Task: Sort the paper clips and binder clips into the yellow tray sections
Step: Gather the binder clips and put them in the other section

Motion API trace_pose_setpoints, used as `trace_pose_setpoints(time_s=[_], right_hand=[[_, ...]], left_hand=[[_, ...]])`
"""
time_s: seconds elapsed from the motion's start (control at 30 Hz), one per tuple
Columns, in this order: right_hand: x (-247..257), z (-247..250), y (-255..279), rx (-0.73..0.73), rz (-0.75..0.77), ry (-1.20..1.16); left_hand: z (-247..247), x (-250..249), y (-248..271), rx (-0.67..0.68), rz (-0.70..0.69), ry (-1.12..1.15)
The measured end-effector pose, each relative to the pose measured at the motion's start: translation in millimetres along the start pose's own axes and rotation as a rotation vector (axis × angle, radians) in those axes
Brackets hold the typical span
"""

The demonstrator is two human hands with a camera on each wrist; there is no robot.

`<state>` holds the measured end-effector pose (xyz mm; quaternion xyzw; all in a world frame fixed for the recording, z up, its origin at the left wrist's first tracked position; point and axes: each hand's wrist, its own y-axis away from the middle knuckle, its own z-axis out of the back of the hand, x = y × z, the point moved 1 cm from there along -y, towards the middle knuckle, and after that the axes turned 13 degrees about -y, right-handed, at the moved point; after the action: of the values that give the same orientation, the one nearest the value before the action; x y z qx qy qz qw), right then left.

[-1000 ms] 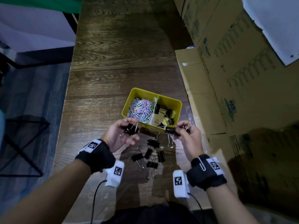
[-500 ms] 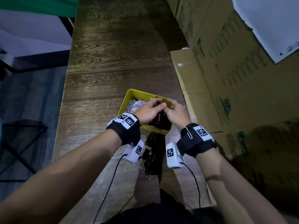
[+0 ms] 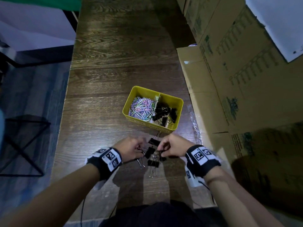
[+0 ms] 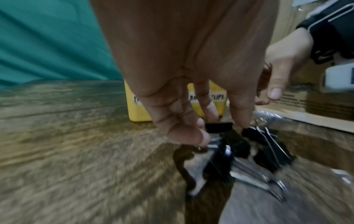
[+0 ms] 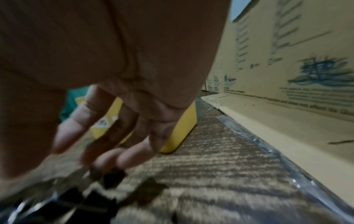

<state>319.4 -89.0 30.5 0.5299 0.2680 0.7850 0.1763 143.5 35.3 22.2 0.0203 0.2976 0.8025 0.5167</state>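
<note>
The yellow tray (image 3: 152, 91) stands mid-table, with coloured paper clips (image 3: 141, 108) in its left section and black binder clips (image 3: 164, 114) in its right. Several loose binder clips (image 3: 153, 163) lie on the wood just in front of it. Both hands hover over this pile. My left hand (image 3: 131, 149) points its fingers (image 4: 191, 136) down, and their tips touch a clip's wire handle and a black clip (image 4: 268, 148). My right hand (image 3: 172, 146) reaches in from the right with loosely bent fingers (image 5: 114, 159) over a black clip (image 5: 113, 178). Neither hand visibly grips anything.
Tall cardboard boxes (image 3: 237, 79) line the table's right side, with crinkled clear plastic (image 3: 195, 128) at their foot. The table's left edge (image 3: 65, 112) drops to the floor, where a black wire frame (image 3: 24, 145) stands. Bare wood stretches beyond the tray.
A second ago each hand held binder clips near the tray's front. Half a second ago both were over the right section. Now both are back at the loose pile, and the section holds more clips.
</note>
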Motion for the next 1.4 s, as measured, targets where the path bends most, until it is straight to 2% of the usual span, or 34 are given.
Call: trace_pose_setpoints(time_s=[0.07,0.13,0.27,0.43,0.5,0.57,0.67,0.77,0.87,0.93,1.0,1.07,1.13,1.23,1.33,1.4], right_hand=[[-5,-11,-5,-0.003,-0.018,0.242],[-10,-21,-8,0.005,-0.068,0.323],[-20,-33,-8,-0.089,-0.061,0.334],[-23,-32,-2,-0.156,-0.037,0.253],[-25,-25,3,-0.178,-0.046,0.141],[-30,-20,8,-0.231,-0.051,-0.063],[-33,-17,12,-0.311,-0.050,-0.515],[-26,-19,10,-0.385,-0.056,-0.772],[-21,-23,8,-0.326,-0.047,-0.757],[-15,-24,10,-0.215,-0.043,-0.583],[-9,-29,10,-0.111,-0.055,-0.312],[-5,-38,6,-0.077,-0.081,-0.059],[-7,-49,1,-0.080,-0.088,0.164],[-15,-66,-3,-0.119,-0.080,0.381],[-27,-75,-2,-0.157,-0.042,0.313],[-36,-72,2,-0.173,-0.018,0.151]], left_hand=[[-16,-2,5,0.047,0.058,-0.040],[-29,-4,7,0.052,0.105,-0.057],[-47,-3,7,-0.017,0.133,-0.073],[-48,11,9,-0.062,0.121,0.033],[-46,19,9,-0.122,0.145,0.162],[-43,27,7,-0.147,0.244,0.390],[-32,30,4,-0.125,0.353,0.982],[-13,22,3,-0.166,0.334,1.406],[2,12,1,-0.125,0.302,1.594],[7,8,-1,-0.089,0.278,1.658],[10,4,-3,-0.062,0.263,1.687],[10,-2,-5,-0.030,0.298,1.537],[8,-9,-9,-0.012,0.315,1.180],[-3,-16,-17,-0.016,0.151,0.577],[-14,-22,-16,-0.040,0.077,0.094],[-21,-25,-15,-0.055,0.081,-0.024]])
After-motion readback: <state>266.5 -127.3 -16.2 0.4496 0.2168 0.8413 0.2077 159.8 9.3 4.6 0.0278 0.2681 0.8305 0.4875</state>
